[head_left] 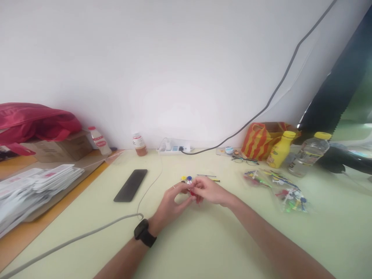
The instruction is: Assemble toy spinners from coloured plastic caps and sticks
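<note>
Plain white wall [174,69] stands behind the back edge of the pale green worktop [186,248], whose near edge lies out of view. Well in from the edges, a small red piece [198,200] is mostly covered by fingers, so its full shape cannot be made out. The left hand [171,199] has it between thumb and fingertips, its grip nearly closed, with a gap left nearer the palm. The right hand [210,190] also pinches it, fingertips drawn tightly together and touching the left's. Just beyond, toward the back edge, a yellow disc [183,178] and a blue disc [189,178] are partly hidden by the hands. Toward the right edge, the contents of a clear plastic bag [292,198] blur into coloured bits. Both forearms are cut off below.
</note>
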A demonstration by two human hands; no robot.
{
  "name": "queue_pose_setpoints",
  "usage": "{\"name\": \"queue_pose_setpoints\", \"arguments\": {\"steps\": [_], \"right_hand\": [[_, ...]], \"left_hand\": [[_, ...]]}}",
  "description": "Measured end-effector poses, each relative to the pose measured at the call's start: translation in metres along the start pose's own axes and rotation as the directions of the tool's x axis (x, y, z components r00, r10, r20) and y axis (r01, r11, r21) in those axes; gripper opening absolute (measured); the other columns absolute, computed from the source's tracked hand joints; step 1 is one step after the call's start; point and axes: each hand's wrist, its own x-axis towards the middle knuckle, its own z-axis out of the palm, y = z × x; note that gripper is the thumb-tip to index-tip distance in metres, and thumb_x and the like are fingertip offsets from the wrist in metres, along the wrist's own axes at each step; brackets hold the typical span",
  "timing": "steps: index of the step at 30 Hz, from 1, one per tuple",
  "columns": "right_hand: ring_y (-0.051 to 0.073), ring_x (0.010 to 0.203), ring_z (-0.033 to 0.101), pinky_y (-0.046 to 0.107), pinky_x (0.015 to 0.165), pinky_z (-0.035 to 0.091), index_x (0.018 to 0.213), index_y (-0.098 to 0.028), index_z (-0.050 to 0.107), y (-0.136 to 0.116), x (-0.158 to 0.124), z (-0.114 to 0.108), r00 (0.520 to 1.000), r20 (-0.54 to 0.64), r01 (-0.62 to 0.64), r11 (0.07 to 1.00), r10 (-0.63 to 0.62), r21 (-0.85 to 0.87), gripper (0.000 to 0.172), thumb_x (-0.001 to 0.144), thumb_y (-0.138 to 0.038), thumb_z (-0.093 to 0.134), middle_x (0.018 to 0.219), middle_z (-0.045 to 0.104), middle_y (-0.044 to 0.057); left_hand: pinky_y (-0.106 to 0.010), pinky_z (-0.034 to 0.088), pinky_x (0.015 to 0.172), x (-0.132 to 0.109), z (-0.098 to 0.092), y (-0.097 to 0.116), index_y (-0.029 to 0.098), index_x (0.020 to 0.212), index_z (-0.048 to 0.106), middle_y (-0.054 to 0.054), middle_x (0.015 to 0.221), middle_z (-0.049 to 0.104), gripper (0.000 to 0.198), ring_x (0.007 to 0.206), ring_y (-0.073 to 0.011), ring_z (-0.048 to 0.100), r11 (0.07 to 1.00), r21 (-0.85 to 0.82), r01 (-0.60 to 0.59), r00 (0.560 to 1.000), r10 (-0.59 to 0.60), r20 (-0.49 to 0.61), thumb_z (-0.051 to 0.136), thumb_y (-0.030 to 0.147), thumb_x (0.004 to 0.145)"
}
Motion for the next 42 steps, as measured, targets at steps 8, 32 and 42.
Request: {"name": "queue_pose_setpoints", "arguments": {"steps": [8,32,42], "right_hand": [[0.013,0.065,0.062,0.025,0.063,0.048,0.085,-0.022,0.051,0.004,0.001,0.005,1.0,-0.002,-0.02,0.997,0.02,-0.069,0.007,0.084,-0.019,0.058,0.069,0.062,-0.005],[0.021,0.097,0.068,0.031,0.083,0.05,0.117,-0.019,0.067,0.009,0.005,-0.032,0.948,-0.257,0.036,0.864,-0.188,-0.501,0.028,0.098,-0.037,0.056,0.116,0.071,0.011],[0.018,0.076,0.052,0.029,0.068,0.034,0.086,-0.023,0.059,-0.003,-0.013,-0.065,0.973,-0.113,0.02,0.562,-0.2,-0.827,0.017,0.096,-0.035,0.055,0.084,0.064,0.001]], "left_hand": [[-0.03,0.054,0.082,0.002,0.001,0.002,0.022,0.093,0.069,-0.003,0.093,0.074,0.008,0.086,-0.0169,0.068,1.0,-0.013,-0.023,0.998,0.024,0.06,0.062,0.02,0.097],[-0.045,0.056,0.088,0.003,-0.002,-0.019,0.03,0.102,0.078,-0.005,0.119,0.073,0.017,0.105,-0.0273,0.06,0.886,0.456,-0.081,0.995,0.048,0.082,0.061,0.028,0.099],[-0.044,0.055,0.088,0.002,-0.001,-0.021,0.028,0.11,0.074,-0.006,0.113,0.072,0.019,0.105,-0.0271,0.059,0.871,0.487,-0.057,0.998,0.061,0.008,0.059,0.026,0.099]]}}
